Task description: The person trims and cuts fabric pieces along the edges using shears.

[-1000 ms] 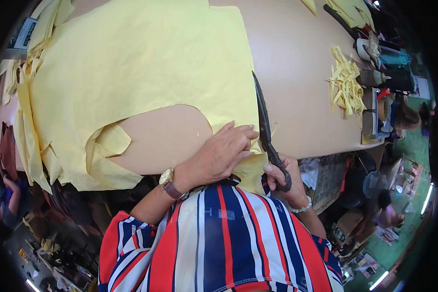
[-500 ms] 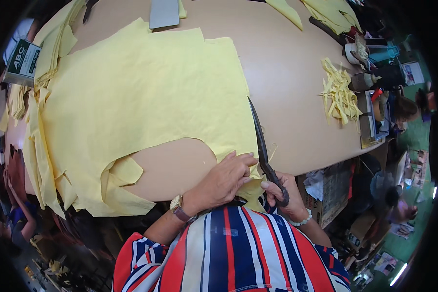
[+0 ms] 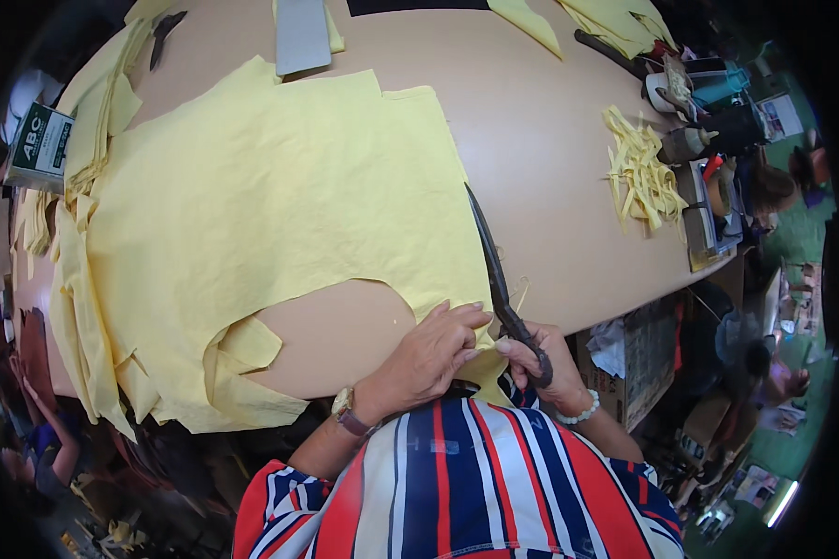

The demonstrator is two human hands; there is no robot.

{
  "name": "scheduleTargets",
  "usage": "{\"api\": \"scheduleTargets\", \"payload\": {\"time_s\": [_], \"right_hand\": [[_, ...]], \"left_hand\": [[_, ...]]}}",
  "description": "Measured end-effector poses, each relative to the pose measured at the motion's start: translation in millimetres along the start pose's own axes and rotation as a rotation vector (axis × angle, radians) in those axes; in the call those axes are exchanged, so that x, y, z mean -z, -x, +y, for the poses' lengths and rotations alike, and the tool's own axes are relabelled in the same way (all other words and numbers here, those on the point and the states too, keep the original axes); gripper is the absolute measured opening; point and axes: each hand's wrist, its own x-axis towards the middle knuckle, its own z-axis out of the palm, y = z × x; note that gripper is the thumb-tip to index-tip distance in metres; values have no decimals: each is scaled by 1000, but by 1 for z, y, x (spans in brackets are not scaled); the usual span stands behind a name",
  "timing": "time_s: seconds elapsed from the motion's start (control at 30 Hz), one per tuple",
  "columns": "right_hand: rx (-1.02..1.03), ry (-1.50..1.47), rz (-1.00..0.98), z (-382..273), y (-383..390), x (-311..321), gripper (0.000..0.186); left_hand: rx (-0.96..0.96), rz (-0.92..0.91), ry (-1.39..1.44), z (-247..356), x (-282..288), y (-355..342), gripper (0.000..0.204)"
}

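Observation:
A large sheet of yellow fabric (image 3: 280, 196) lies spread over the table, with a curved cut-out along its near edge. My left hand (image 3: 429, 349) rests on its near right corner, fingers bent and gripping the cloth. Just to the right, my right hand (image 3: 559, 373) is closed round the handles of large dark scissors (image 3: 496, 270). Their long blades point away from me along the fabric's right edge and look nearly closed. My right thumb tip touches the cloth beside the left fingers. Part of the fabric hangs off the table edge in front of my body.
Folded yellow cloth (image 3: 89, 140) and a green and white box (image 3: 39, 144) are at the left. A grey flat plate (image 3: 302, 37) and a dark tool (image 3: 163, 37) lie at the back. Yellow strips (image 3: 641, 177) are heaped at the right, beside bottles and a tray (image 3: 704, 219).
The whole view has shifted slightly, with the far side of the table moving down in the picture. Both hands keep their holds, and the scissors stay along the fabric's right edge.

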Motion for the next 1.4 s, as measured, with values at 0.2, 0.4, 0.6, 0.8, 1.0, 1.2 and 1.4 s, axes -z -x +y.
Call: {"api": "scheduleTargets", "payload": {"time_s": [0.2,0.4,0.6,0.8,1.0,1.2,1.4], "right_hand": [[37,-21,-3,-2,-9,-1,26],[28,-23,2,-2,-9,-2,27],[49,-8,10,-3,-10,-4,30],[50,-42,-2,-12,-15,-7,30],[41,-1,5,-12,-13,-5,31],[71,15,4,-18,-23,-6,31],[76,-6,0,-16,-27,-6,32]], "left_hand": [[-10,-2,0,1,0,2,10],[-11,-10,4,1,1,3,10],[-8,-19,-3,2,-1,6,10],[-15,-29,10,1,1,6,12],[-5,-32,20,2,2,7,9],[-17,-39,32,0,3,9,9],[-20,-28,22,1,2,12,9]]}}
